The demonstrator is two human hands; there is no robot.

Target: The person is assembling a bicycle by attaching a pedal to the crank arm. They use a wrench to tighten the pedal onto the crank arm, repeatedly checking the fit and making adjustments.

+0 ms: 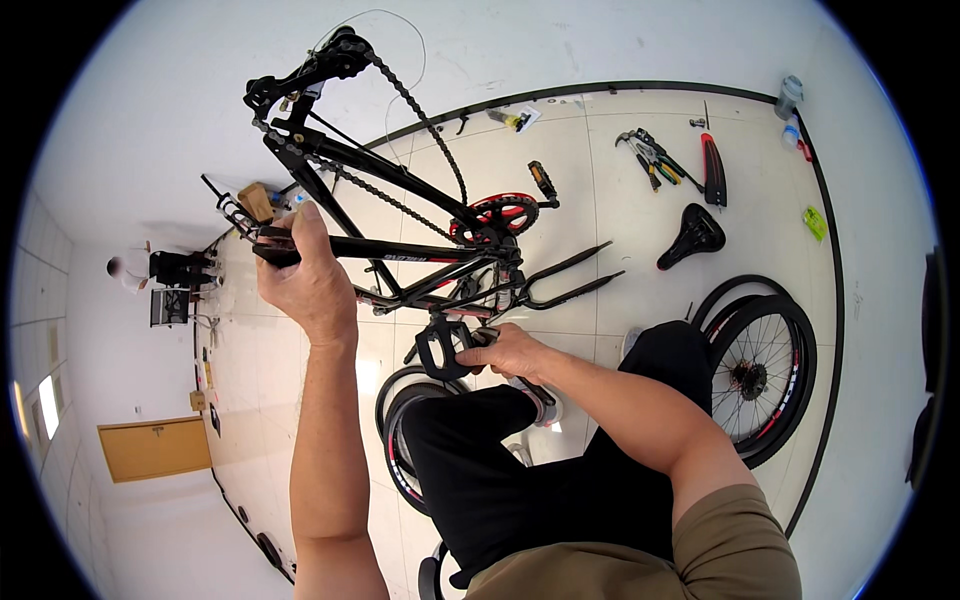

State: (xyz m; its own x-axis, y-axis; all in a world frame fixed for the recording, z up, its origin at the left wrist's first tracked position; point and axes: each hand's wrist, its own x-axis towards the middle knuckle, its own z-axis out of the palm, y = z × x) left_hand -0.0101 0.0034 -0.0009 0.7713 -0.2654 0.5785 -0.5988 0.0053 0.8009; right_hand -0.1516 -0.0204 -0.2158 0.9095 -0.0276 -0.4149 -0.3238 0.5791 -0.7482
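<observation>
In front of me is a black bicycle frame [405, 249] without wheels, its rear end to the upper left. My left hand [312, 280] is closed around the end of a frame tube at the left. My right hand [510, 355] is closed by the near black pedal [442, 350], thumb against its edge and fingers around the crank arm. The red and black chainring [500, 218] sits at the frame's middle, with the chain [415, 108] looping from it to the rear derailleur [348, 55]. Beyond it shows the far pedal [542, 180]. A black fork [575, 275] points right.
On the tiled floor lie a saddle [692, 237], a red and black mudguard [713, 170] and several pliers-like hand tools [652, 158]. A wheel [752, 378] is by my right knee; another wheel [398, 440] is by my left leg. Another person [132, 270] is far left.
</observation>
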